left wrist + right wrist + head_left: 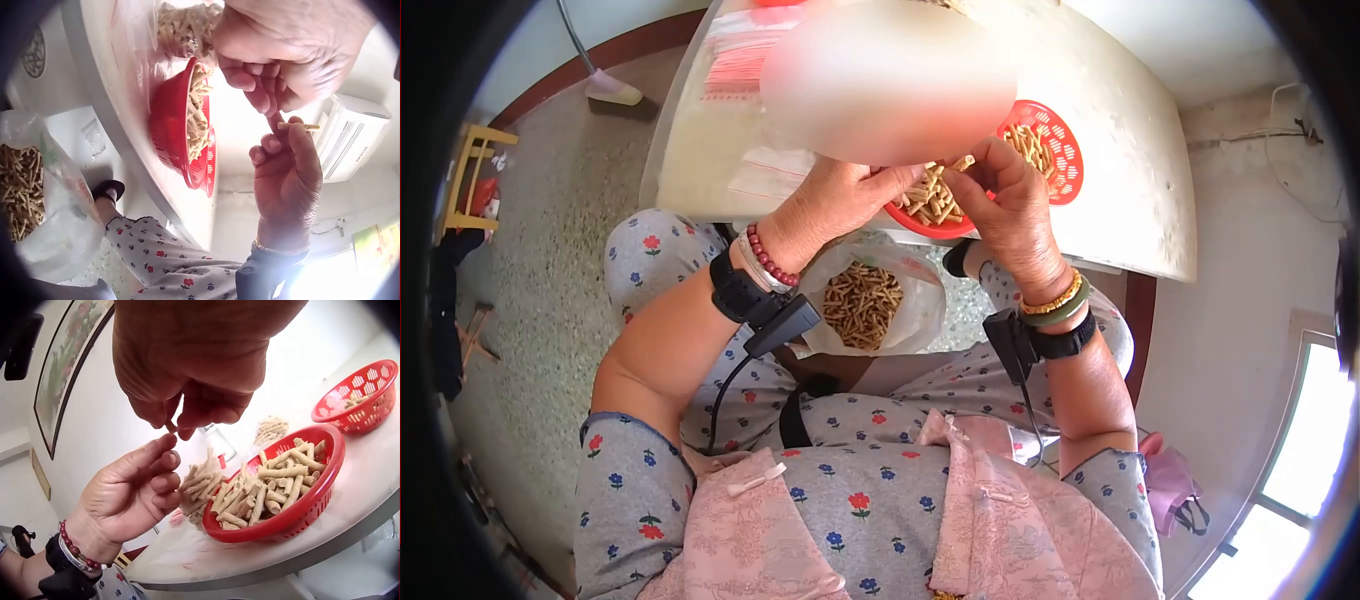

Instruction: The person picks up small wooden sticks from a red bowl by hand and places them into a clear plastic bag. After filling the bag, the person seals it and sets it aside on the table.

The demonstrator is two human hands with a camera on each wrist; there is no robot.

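Note:
The right hand pinches a short tan stick between thumb and fingers, above the red basket. The left hand is close beside it; in the right wrist view the left hand has bent fingers and its thumb and index tips just below the right fingertips. Whether the left tips grip the stick's end cannot be told. Below the hands, a red basket holds many tan sticks. In the left wrist view the right hand is palm-side to the camera.
A second red basket with sticks stands farther along the white table. A plastic bag of darker sticks is below the table edge, between the legs. Bagged sticks lie beside the near basket. Pink-edged packets lie at the table's left.

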